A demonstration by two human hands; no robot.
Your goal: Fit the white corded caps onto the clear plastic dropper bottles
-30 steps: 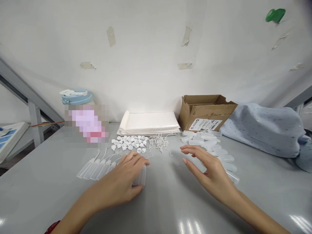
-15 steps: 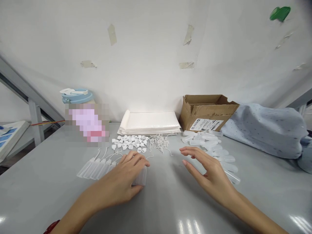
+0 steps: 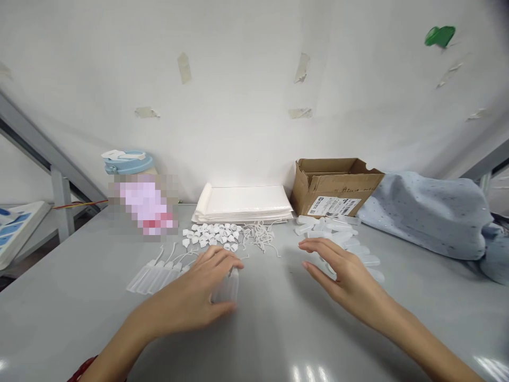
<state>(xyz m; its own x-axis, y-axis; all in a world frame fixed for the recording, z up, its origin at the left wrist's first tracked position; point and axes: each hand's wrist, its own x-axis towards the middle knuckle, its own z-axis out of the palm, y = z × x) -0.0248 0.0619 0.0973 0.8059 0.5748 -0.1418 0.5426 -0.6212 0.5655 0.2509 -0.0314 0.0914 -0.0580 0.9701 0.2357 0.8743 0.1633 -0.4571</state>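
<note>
My left hand [image 3: 207, 286] arches over the right end of a row of clear plastic bottles [image 3: 155, 278]. Its fingers rest by the top and its thumb by the bottom of the rightmost bottles [image 3: 226, 289], apart rather than wrapped around them. Short white cords [image 3: 169, 253] stick out of the tops of bottles in the row; the middle of the row is hidden under the hand. To the right, my right hand [image 3: 338, 273] hovers open with nothing in it, beside a loose pile of similar bottles [image 3: 338, 225], partly covering it.
Small white caps [image 3: 212, 233] and a heap of loose white cords [image 3: 260, 233] lie beyond my hands. Behind them is a stack of white padded envelopes [image 3: 246, 201]. A cardboard box [image 3: 338, 185], a light blue cloth [image 3: 429, 217] and a blue-lidded container [image 3: 129, 162] stand along the back.
My left thumb and fingers have shifted slightly, showing more of the rightmost bottles. My right hand has moved a little to the right, over the loose pile. The view has tilted slightly.
</note>
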